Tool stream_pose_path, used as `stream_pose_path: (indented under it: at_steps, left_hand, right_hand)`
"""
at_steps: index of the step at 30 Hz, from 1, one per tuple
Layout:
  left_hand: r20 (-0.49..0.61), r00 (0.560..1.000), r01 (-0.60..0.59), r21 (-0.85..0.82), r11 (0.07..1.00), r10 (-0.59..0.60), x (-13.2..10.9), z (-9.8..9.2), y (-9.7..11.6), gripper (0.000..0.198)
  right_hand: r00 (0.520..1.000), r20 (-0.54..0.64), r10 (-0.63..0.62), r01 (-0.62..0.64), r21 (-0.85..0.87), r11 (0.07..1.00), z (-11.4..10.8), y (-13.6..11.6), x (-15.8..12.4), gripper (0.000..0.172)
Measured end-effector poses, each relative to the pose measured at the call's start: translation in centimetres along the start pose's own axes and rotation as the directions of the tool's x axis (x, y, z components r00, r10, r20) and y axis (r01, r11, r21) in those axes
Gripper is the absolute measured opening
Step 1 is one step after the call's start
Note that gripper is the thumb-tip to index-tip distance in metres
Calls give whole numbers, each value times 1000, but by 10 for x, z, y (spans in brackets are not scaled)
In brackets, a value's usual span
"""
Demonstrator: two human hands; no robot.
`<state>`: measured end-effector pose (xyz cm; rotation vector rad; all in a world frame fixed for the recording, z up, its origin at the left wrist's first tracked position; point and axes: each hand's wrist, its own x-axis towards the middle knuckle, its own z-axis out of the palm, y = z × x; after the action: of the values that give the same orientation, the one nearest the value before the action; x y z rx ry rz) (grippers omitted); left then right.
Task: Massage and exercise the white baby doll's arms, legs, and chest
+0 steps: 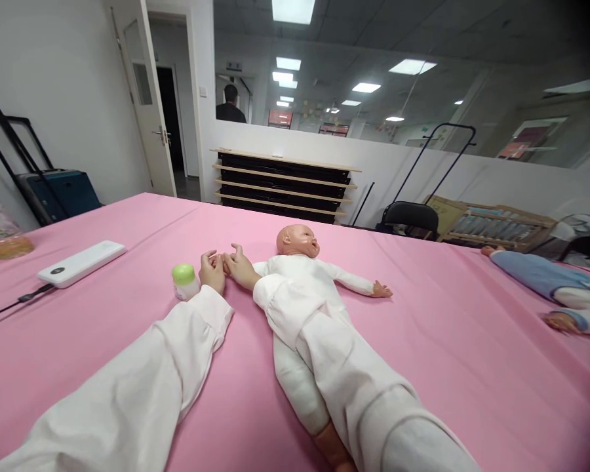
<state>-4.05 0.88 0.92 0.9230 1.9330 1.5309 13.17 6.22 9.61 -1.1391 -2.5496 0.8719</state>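
Note:
A baby doll [299, 278] in white clothes lies on its back on the pink-covered table [437, 373], with its bare head toward the far side. My right hand [240, 269] reaches across the doll's shoulder, and its white sleeve hides the doll's near arm. My left hand [212, 272] rests just left of the doll, with its fingers curled against those of my right hand. A small baby bottle [184, 282] with a green cap stands beside my left hand, apparently touching it. Whatever lies between my hands is hidden.
A white power bank [81, 263] with a black cable lies at the left, beyond it a clear bag [4, 239]. A second doll [545, 282] in blue lies at the right edge. A black chair [410, 219] and black-and-wood shelves [282, 187] stand beyond the table.

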Motion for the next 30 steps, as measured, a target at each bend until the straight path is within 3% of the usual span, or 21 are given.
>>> stream_pose_path:
  at_steps: [5,8,12,15,18,20,22,24,25,28,29,30]
  left_hand:
    - [-25,997,80,186,979,-77,9,-8,-4,24]
    - [16,997,70,278,958,-77,10,-11,0,26]
    - [69,992,65,425,903,-104,13,-15,7,29]
    - [89,988,57,534,843,-123,17,-17,10,31]
    - [121,985,11,664,748,-122,21,-19,10,31]
    - [117,990,-28,715,698,-80,19,-19,10,34]
    - [103,993,-115,702,702,59,10,-19,8,39]
    - [135,949,-306,626,717,286,-9,-21,9,38]
    - [174,898,-428,560,709,405,-22,-23,10,35]
    - [275,684,-730,276,626,676,-75,-37,26,28]
    - [279,633,-773,187,606,722,-95,-45,34,27]
    - [250,627,-776,120,619,738,-115,-53,42,26]
  right_hand:
    - [993,77,91,-86,-74,994,31,-38,-17,47]
    - [980,161,118,-97,-130,987,18,-44,-71,46]
    - [924,375,-82,104,-40,994,-6,-51,-179,52]
    - [876,405,-261,303,-41,952,-2,-60,-239,63]
    - [818,388,-425,473,-31,881,19,-64,-263,66]
    - [790,338,-511,556,-42,830,37,-62,-264,53]
    - [772,299,-561,604,-69,794,53,-60,-258,36]
    - [746,285,-601,644,-81,761,65,-61,-248,31]
    - [731,282,-622,663,-74,745,68,-62,-242,31]
    - [699,258,-667,691,-4,723,66,-74,-220,31]
    - [703,242,-669,683,33,730,62,-80,-213,30]
    - [714,209,-668,668,82,740,57,-86,-207,30]
